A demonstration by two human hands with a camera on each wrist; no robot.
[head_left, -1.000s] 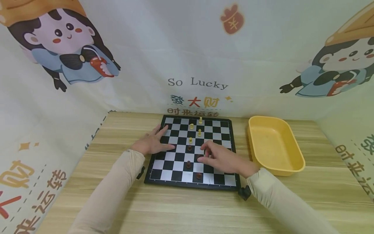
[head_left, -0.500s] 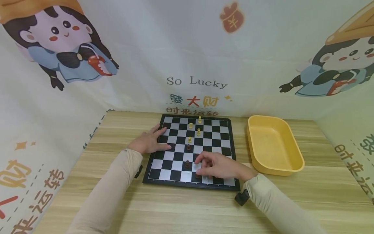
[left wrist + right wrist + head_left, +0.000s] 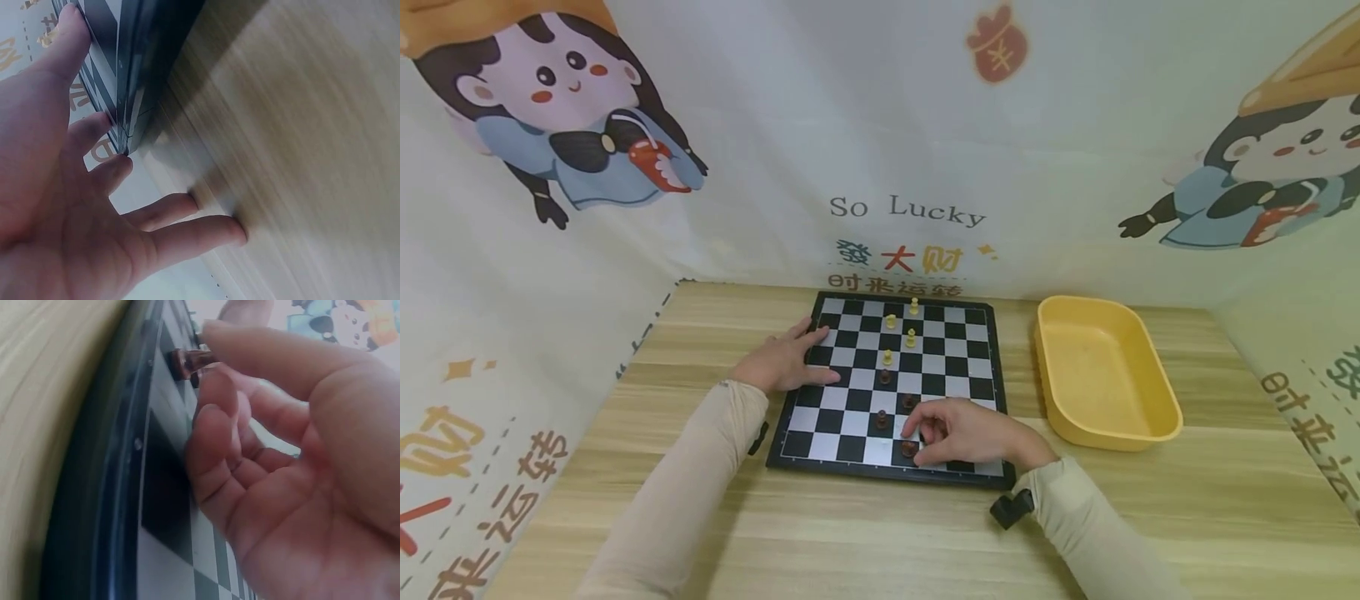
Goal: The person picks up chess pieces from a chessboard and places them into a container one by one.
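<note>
A black-and-white chessboard [image 3: 936,386] lies on the wooden table. My left hand [image 3: 782,360] is spread at its left edge, thumb and some fingers on the rim; in the left wrist view other fingertips [image 3: 237,231] reach the tabletop. My right hand [image 3: 962,429] is low over the front right of the board, thumb and forefinger at either side of a dark brown chess piece [image 3: 908,448]. In the right wrist view this chess piece [image 3: 194,361] stands on the board, its top overlapped by the thumb; the other fingers are curled in.
More brown pieces [image 3: 882,419] stand on the board, and several pale yellow pieces [image 3: 911,337] are on its far half. A yellow plastic tub [image 3: 1108,429] sits to the right. A printed cloth [image 3: 760,167] hangs behind the table.
My right hand has come toward the board's front edge, from beside a brown piece farther up to the front-row one. My left hand stays at the left edge.
</note>
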